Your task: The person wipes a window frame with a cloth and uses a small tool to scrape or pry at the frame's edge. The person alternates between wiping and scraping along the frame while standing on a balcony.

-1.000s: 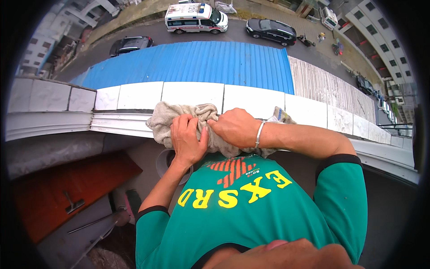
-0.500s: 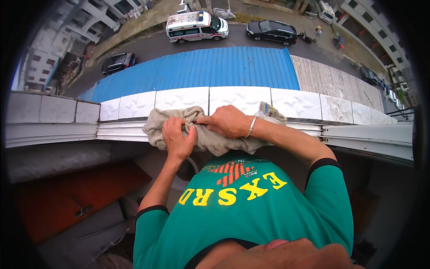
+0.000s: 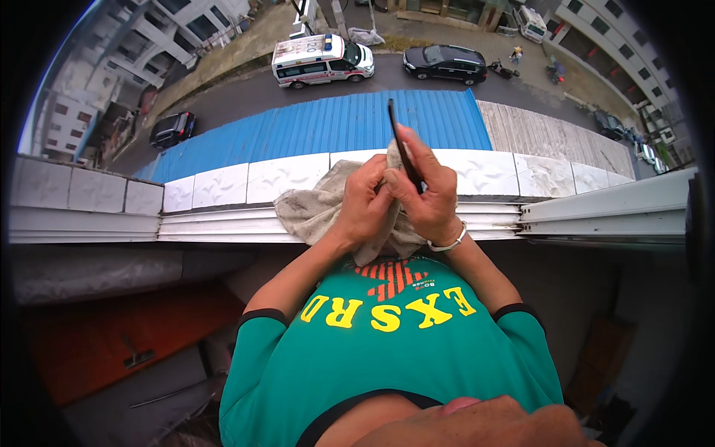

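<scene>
A slim, dark, slightly curved tool rises from my right hand, which is closed around its lower part; its exact kind does not show. Close against it on the left, my left hand grips a grey-beige cloth. Some of the cloth bunches up between both hands, and its loose part drapes over the white window frame track. A pale bracelet circles my right wrist. My fingers hide the tool's lower end.
White wall tiles line the outer ledge, with a blue corrugated roof below. Farther down lies a street with a white van and a dark car. Indoors, an orange-brown panel stands at the lower left.
My right hand has lifted off the cloth with the dark tool, which now points up and away. Both hands have come together farther right, and the cloth has been gathered up.
</scene>
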The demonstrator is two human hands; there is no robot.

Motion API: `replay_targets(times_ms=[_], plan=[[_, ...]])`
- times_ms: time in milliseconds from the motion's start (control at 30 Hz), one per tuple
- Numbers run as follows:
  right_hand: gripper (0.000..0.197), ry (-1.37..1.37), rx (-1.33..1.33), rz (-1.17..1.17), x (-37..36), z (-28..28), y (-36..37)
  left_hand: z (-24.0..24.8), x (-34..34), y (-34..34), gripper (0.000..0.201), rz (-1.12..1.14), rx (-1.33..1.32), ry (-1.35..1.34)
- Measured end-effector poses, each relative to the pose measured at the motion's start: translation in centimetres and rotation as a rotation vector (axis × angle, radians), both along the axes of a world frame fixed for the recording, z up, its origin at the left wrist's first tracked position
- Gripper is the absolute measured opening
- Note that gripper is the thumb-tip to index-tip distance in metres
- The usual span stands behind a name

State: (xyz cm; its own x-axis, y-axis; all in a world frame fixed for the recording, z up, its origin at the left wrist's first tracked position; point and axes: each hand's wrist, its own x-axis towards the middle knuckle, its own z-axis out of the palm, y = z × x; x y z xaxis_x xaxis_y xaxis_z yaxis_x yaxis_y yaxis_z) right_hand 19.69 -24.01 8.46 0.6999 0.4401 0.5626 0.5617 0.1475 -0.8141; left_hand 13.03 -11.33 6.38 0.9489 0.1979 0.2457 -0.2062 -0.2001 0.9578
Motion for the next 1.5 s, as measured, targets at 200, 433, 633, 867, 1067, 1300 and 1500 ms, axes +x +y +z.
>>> replay_targets(times_ms=[200,433,633,867,1067,1300,1500], plan=[[0.061,0.542,0.003,0.036,0.4,-0.3,-5.6,3.1,4.3,-2.3,0.023,-0.149,-0.192,-0.182],[0.010,0.706,0.280,-0.179,1.0,-3.5,-6.9,1.9,3.8,-2.6,0.039,-0.266,0.258,-0.334],[0.013,0.234,0.488,-0.548,1.2,-1.3,-10.7,-1.6,-2.1,4.2,0.020,0.186,0.458,-0.281],[0.013,0.298,-0.063,-0.475,-0.1,-8.8,-10.8,-4.4,-11.7,12.9,0.013,0.956,0.689,0.179],[0.012,0.237,-0.140,-0.413,0.3,-8.7,-10.4,-5.1,-13.9,11.6,0.016,0.818,0.863,0.391],[0.015,0.254,-0.180,-0.440,0.2,-8.7,-10.5,-4.7,-13.3,9.5,0.032,0.618,0.993,0.354],[0.016,0.176,-0.227,-0.489,0.0,-8.2,-9.4,-3.7,-11.6,5.9,0.054,0.449,0.953,0.415]])
